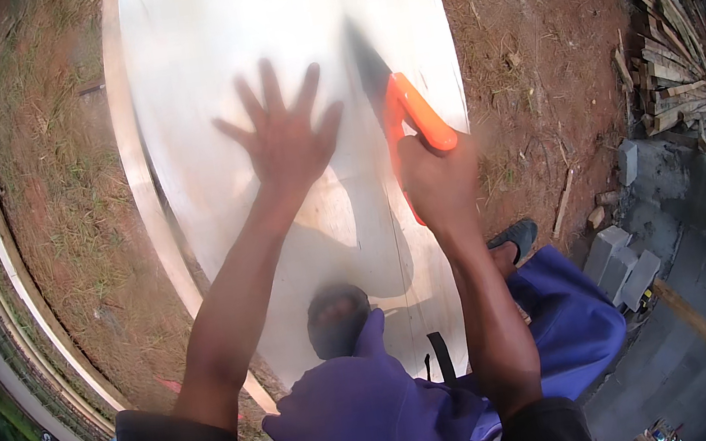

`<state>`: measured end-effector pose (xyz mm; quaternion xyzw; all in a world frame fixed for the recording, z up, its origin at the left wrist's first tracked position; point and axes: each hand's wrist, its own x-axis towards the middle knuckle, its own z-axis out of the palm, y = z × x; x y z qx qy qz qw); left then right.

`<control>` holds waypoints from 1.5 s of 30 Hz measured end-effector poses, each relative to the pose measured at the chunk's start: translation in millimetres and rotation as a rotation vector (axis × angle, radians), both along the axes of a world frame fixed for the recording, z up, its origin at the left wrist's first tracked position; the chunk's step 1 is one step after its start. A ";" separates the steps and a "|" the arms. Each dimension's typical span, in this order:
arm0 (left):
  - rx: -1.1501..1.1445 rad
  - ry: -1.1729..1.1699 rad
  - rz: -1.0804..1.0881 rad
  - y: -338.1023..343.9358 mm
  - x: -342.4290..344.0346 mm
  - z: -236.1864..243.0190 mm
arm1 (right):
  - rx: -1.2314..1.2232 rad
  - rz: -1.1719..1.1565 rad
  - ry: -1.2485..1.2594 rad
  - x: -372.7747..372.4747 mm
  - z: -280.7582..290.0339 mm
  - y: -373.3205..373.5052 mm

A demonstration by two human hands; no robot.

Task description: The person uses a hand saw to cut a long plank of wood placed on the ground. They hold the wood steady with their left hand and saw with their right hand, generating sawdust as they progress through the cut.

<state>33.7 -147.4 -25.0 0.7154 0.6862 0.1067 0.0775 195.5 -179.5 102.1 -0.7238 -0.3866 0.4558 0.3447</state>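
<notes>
A pale wooden board (190, 108) lies lengthwise beneath me, with sunlight glaring on its upper part. My left hand (280, 131) is spread flat on it, fingers apart. To its right, my right hand (438, 176) grips the orange handle of a hand saw (426, 109). The saw's dark blade points away from me along the board's right part; whether its teeth are in the wood I cannot tell. One of my feet (335, 314) rests on the board below my left hand; the other (516, 240) is on the dirt beside the right edge.
Long timber strips (137, 180) run along the board's left. Dirt with dry grass (61, 218) lies on both sides. A pile of offcuts (671, 86) sits at the right, above grey blocks (619, 263) and a grey paved area (697, 324) with a leaning pole (702, 328).
</notes>
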 end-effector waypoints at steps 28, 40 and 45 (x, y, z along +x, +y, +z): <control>0.052 0.016 0.004 -8.5 -3.0 3.4 | -0.218 -0.094 -0.051 22.1 125.0 -167.2; 0.067 0.036 0.007 -2.8 -6.4 6.6 | -0.203 -0.030 -0.078 26.8 117.3 -167.7; 0.050 0.046 0.011 -9.7 -1.6 1.1 | -0.153 -0.108 -0.025 5.9 92.5 -135.3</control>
